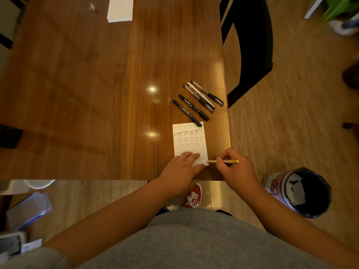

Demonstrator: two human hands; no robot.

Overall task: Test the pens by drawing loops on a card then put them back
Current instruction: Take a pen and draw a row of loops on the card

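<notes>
Nearest, the left hand [180,167] lies flat, its fingers [194,156] straight and pressing down the near left part of the card [189,140]. Just right of it, the right hand [236,167] has its fingers curled round a pale yellow pen [212,161]. The pen lies crosswise, roughly along the counter [97,94] edge, with its tip pointing left at the card's near right corner. The card carries rows of loops. Beyond it, five pens lie slanting far-left to near-right: a black marker [187,113] overlapping the card's far corner, a second marker [193,107], then three gel pens [202,97]. Putting the pen back likely means a forward reach, for which the right hand is nearer.
</notes>
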